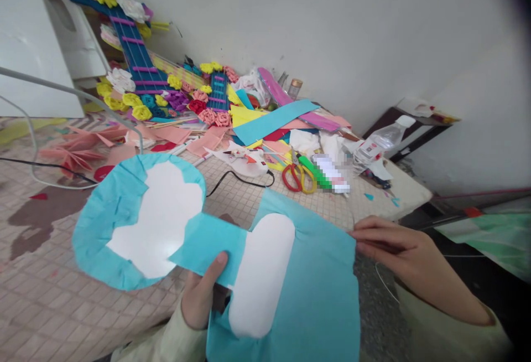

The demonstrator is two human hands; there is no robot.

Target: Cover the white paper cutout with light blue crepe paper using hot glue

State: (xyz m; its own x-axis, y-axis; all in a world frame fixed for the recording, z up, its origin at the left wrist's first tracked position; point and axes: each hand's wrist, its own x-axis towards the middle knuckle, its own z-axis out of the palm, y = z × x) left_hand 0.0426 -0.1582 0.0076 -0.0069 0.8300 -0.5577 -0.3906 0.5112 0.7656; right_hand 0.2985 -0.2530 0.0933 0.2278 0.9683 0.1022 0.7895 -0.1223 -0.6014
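My left hand (202, 294) grips a turquoise paper craft piece (211, 240) by its narrow strap-like middle, the thumb on top and the other fingers hidden beneath. One end of the piece is a round, pleated disc with a white cloud-shaped cutout (160, 218) on it. At its other end a white rounded bar (262, 276) lies over a large turquoise paper sheet (319, 290). With fingertips pinched together, my right hand (400, 248) holds the upper right corner of that sheet out to the side.
On the tiled-pattern table (37, 295) lie red-and-yellow-handled scissors (299, 178), a white glue gun (249, 161) with black cord and paper scraps. A plastic bottle (385, 135) lies at right. Paper flowers and a blue paper guitar (139, 55) stand behind. A grey cable (87, 93) arches at left.
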